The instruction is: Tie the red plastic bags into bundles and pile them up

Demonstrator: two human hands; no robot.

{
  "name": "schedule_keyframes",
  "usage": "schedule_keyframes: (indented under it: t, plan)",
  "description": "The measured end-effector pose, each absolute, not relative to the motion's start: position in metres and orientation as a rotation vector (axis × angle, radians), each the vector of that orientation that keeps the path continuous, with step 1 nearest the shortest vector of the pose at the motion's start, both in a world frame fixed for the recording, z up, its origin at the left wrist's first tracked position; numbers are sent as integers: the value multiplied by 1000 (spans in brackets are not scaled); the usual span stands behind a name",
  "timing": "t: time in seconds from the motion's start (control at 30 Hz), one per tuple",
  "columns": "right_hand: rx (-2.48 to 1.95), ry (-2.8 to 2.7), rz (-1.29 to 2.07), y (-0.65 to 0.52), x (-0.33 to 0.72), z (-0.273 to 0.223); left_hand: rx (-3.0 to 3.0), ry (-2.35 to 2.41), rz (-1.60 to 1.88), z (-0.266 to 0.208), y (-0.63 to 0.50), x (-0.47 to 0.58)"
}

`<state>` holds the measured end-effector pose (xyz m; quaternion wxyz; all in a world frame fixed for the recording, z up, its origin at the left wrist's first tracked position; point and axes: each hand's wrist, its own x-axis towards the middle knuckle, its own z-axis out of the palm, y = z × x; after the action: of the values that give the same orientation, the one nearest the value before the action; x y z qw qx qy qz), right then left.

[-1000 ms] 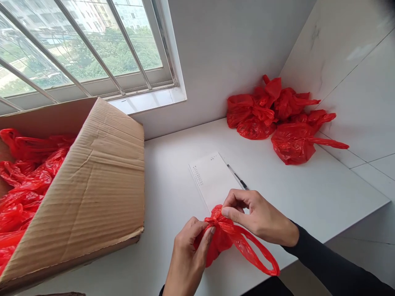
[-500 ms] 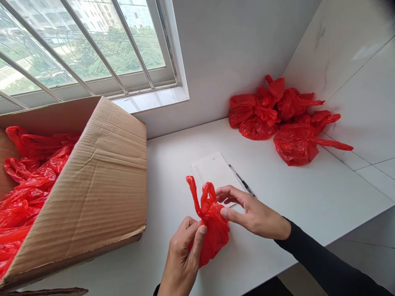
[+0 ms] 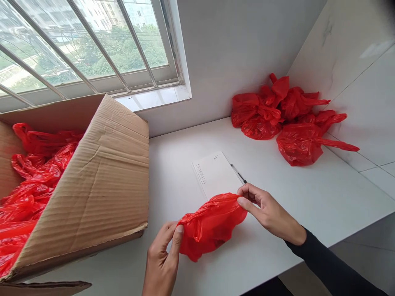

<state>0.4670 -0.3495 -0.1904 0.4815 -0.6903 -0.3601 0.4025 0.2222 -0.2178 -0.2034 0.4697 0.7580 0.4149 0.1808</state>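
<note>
A red plastic bag [image 3: 212, 226] is stretched between my two hands near the front of the white table. My left hand [image 3: 163, 253] pinches its left edge between thumb and fingers. At the upper right corner, my right hand [image 3: 261, 207] grips the bag the same way. A dark patch shows through the thin plastic low on the bag, but I cannot make out what it is. Just behind the bag lies a white notebook [image 3: 212, 172] with small printed marks. Beside it rests a black pen [image 3: 238, 173], its lower end hidden by my right hand.
On the left stands a cardboard box [image 3: 117, 176] holding crumpled red plastic bags [image 3: 40, 181]. Several filled red bags [image 3: 299, 144] sit in the far right corner against the walls. A barred window [image 3: 92, 45] is behind the box. The table [image 3: 324, 197] ends at the lower right.
My hands have moved apart, spreading the red bag sideways. Its upright handles no longer stand up. My right hand has closed on the bag's edge. The view has shifted slightly.
</note>
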Motion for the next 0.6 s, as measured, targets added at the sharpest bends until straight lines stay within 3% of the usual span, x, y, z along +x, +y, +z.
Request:
schedule_keyframes:
  t: [0.17, 0.37, 0.6]
  plan:
    - [-1746, -1006, 1104, -349, 452, -185, 2013, 948, 452, -198, -229, 237]
    - [-1696, -918, 842, -356, 450, -176, 1866, 1139, 573, -184, -229, 244]
    - [-1650, -805, 818, -375, 451, -179, 2067, 1270, 758, -174, -231, 238]
